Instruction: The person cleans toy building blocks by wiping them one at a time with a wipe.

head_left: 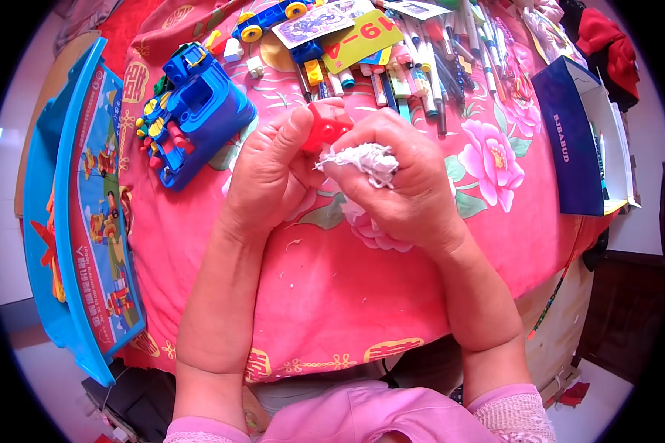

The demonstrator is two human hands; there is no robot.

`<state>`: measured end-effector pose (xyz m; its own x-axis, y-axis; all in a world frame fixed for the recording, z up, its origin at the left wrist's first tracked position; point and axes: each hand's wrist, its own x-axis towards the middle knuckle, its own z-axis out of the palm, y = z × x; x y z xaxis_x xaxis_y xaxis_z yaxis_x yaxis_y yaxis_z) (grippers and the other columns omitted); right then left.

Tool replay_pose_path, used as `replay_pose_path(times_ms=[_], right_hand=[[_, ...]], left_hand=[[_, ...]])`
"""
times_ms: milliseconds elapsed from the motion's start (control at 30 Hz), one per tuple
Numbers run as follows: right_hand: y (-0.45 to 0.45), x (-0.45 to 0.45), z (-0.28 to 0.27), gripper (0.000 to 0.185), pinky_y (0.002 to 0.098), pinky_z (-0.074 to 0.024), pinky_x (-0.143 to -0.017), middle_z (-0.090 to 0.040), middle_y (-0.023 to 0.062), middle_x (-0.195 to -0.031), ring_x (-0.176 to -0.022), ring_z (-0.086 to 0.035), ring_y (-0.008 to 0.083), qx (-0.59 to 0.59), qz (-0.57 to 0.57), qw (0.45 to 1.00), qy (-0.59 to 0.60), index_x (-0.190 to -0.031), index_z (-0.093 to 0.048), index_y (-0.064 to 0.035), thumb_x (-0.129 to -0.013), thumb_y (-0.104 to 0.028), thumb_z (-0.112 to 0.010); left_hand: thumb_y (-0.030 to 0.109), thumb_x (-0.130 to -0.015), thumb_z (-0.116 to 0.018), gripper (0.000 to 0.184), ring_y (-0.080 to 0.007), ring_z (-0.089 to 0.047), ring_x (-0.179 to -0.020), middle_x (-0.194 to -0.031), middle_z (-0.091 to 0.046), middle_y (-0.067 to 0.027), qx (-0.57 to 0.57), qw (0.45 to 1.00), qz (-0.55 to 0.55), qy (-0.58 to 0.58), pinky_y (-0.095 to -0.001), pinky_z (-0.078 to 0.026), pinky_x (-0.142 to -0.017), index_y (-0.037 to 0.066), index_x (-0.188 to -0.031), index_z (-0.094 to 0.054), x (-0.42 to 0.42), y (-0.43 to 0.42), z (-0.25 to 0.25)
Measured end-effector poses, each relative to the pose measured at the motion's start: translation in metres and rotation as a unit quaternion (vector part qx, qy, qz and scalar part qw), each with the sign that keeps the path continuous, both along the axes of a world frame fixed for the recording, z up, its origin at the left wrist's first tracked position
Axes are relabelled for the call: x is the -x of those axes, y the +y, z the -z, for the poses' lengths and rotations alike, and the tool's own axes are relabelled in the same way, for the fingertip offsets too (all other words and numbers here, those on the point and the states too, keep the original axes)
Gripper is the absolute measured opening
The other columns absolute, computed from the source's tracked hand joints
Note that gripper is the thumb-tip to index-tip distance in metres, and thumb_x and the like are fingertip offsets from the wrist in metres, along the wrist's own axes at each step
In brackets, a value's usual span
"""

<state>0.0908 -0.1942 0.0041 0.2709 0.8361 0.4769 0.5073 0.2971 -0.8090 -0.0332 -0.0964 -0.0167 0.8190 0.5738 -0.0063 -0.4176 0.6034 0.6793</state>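
Observation:
My left hand (272, 159) is closed around a red plastic toy block (328, 125) with round bumps on its face. In my right hand (410, 177) is a crumpled white tissue (369, 161), pinched between thumb and fingers and held against or very near the block. Both hands are raised close together over the middle of the pink flowered tablecloth (355, 295). Small white crumbs lie on the cloth below the hands. The lower part of the block is hidden by my fingers.
At left stand a blue toy vehicle body (203, 111) and a large blue tray (70, 214). Toy wheels (251, 33), cards (362, 40) and many pens (428, 74) lie at the back. A dark blue box (569, 140) sits at the right edge.

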Motion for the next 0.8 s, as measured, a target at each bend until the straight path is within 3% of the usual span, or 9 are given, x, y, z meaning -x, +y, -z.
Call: replay_pose_path(times_ms=[67,167,200,267,300,500,600,700,800], right_hand=[[0.0,0.002,-0.001,0.016,0.0294,-0.0448,-0.062,-0.056,0.009,-0.078,-0.071,-0.057,0.0211,-0.038,0.023,0.996,0.078,-0.083,-0.057,-0.0029,-0.07,-0.004,-0.066],[-0.004,0.003,-0.011,0.014,0.0261,-0.0442,-0.061,-0.056,0.0065,-0.077,-0.07,-0.057,0.0144,-0.006,0.062,0.981,0.182,-0.083,-0.058,-0.0022,-0.072,-0.006,-0.067],[-0.004,0.003,-0.012,0.014,0.0255,-0.044,-0.06,-0.056,0.0061,-0.077,-0.07,-0.057,0.0132,-0.001,0.074,0.977,0.201,-0.083,-0.058,-0.0021,-0.073,-0.006,-0.067],[-0.003,-0.001,-0.009,0.014,0.0261,-0.0445,-0.06,-0.057,0.0066,-0.077,-0.069,-0.057,0.0132,0.012,0.047,0.984,0.169,-0.083,-0.059,-0.0012,-0.073,-0.007,-0.067],[-0.003,-0.001,-0.008,0.014,0.0263,-0.0445,-0.06,-0.057,0.0068,-0.077,-0.069,-0.057,0.0136,0.023,0.042,0.983,0.176,-0.083,-0.059,-0.001,-0.073,-0.007,-0.067],[0.001,-0.015,0.001,0.014,0.0288,-0.045,-0.062,-0.059,0.01,-0.077,-0.071,-0.058,0.02,0.043,0.121,0.989,0.069,-0.083,-0.059,0.0002,-0.074,-0.009,-0.065],[-0.001,-0.01,-0.006,0.015,0.0293,-0.0453,-0.061,-0.059,0.0111,-0.077,-0.07,-0.058,0.0212,0.008,0.091,0.987,0.131,-0.082,-0.059,0.0002,-0.074,-0.01,-0.066],[-0.006,-0.008,-0.013,0.016,0.0294,-0.0453,-0.061,-0.059,0.0114,-0.077,-0.07,-0.059,0.0215,0.053,0.022,0.985,0.161,-0.083,-0.059,0.0,-0.074,-0.011,-0.066],[-0.003,-0.021,-0.004,0.018,0.0289,-0.0451,-0.06,-0.059,0.0106,-0.078,-0.069,-0.059,0.0201,0.119,0.07,0.984,0.111,-0.083,-0.058,0.0004,-0.074,-0.012,-0.067]], left_hand=[[0.026,-0.089,-0.052,0.038,-0.0118,-0.057,-0.087,-0.099,-0.059,-0.0079,0.01,0.999,0.026,-0.019,-0.0231,-0.047,-0.075,-0.005,-0.11,-0.053,0.001,0.003,0.002],[0.026,-0.088,-0.054,0.035,-0.0079,-0.056,-0.074,-0.091,-0.061,-0.0047,0.035,0.999,-0.021,0.025,-0.0192,-0.045,-0.06,-0.001,-0.109,-0.056,-0.004,-0.008,-0.012],[0.026,-0.089,-0.052,0.036,-0.0096,-0.057,-0.076,-0.091,-0.061,-0.0055,-0.013,0.999,0.009,0.038,-0.0206,-0.047,-0.062,-0.002,-0.11,-0.054,-0.001,-0.005,-0.008],[0.025,-0.09,-0.049,0.037,-0.0129,-0.058,-0.082,-0.093,-0.06,-0.0073,-0.108,0.99,0.069,0.063,-0.0233,-0.049,-0.066,-0.004,-0.113,-0.05,0.008,0.003,0.007],[0.026,-0.089,-0.05,0.037,-0.0108,-0.058,-0.079,-0.093,-0.06,-0.006,-0.115,0.988,0.067,0.075,-0.0193,-0.046,-0.061,-0.003,-0.112,-0.052,0.008,0.003,0.005],[0.023,-0.087,-0.055,0.048,-0.0106,-0.058,-0.082,-0.1,-0.059,-0.0074,-0.09,0.996,-0.004,0.027,-0.0208,-0.047,-0.064,-0.003,-0.125,-0.04,0.001,-0.003,-0.003],[0.023,-0.087,-0.056,0.049,-0.0053,-0.05,-0.063,-0.091,-0.058,-0.0029,-0.121,0.988,-0.019,0.092,-0.0198,-0.042,-0.053,0.003,-0.128,-0.039,-0.003,-0.008,-0.006],[0.022,-0.088,-0.054,0.047,-0.0073,-0.052,-0.063,-0.091,-0.058,-0.0039,-0.169,0.978,0.007,0.121,-0.0202,-0.044,-0.055,0.001,-0.127,-0.039,-0.001,-0.008,-0.007],[0.019,-0.089,-0.052,0.045,-0.0095,-0.054,-0.066,-0.092,-0.058,-0.0057,-0.038,0.998,-0.014,0.037,-0.0207,-0.045,-0.057,-0.001,-0.127,-0.038,-0.001,-0.006,-0.009]])
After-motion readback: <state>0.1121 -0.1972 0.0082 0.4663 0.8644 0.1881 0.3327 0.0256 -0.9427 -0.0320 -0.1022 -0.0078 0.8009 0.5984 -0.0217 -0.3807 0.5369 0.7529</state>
